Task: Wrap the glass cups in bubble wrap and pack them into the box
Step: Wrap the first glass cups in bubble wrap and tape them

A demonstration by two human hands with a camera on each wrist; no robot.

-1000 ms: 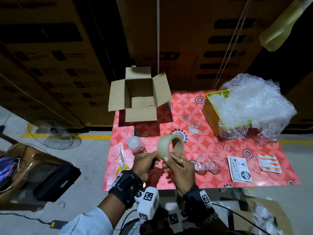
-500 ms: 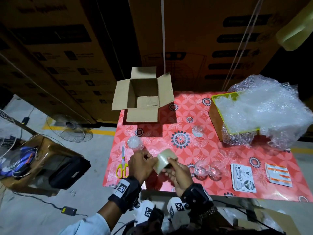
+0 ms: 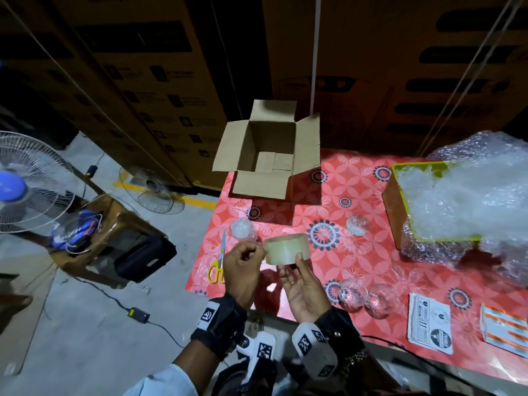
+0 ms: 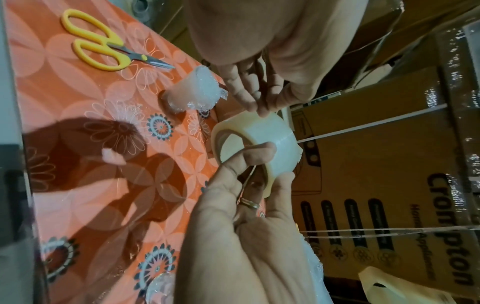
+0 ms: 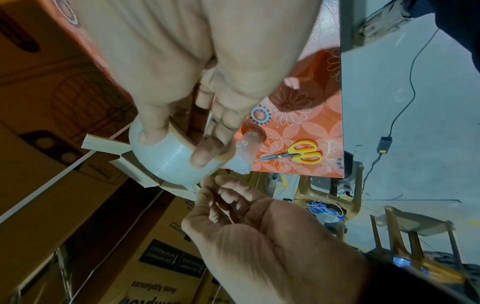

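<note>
Above red table point(image 3: 357, 270), right hand point(image 3: 303, 290) holds tape roll point(image 3: 286, 248) beside left hand point(image 3: 243, 270).

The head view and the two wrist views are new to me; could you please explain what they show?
No robot: a person wears one camera on the head and one on each wrist. The head view looks down on a flowered table; each wrist view looks along its own hand. The right hand holds a roll of clear tape; the left hand picks at its edge with curled fingers. On the table: an open cardboard box, yellow scissors, one wrapped cup, bare glass cups, a heap of bubble wrap, label sheets.
</note>
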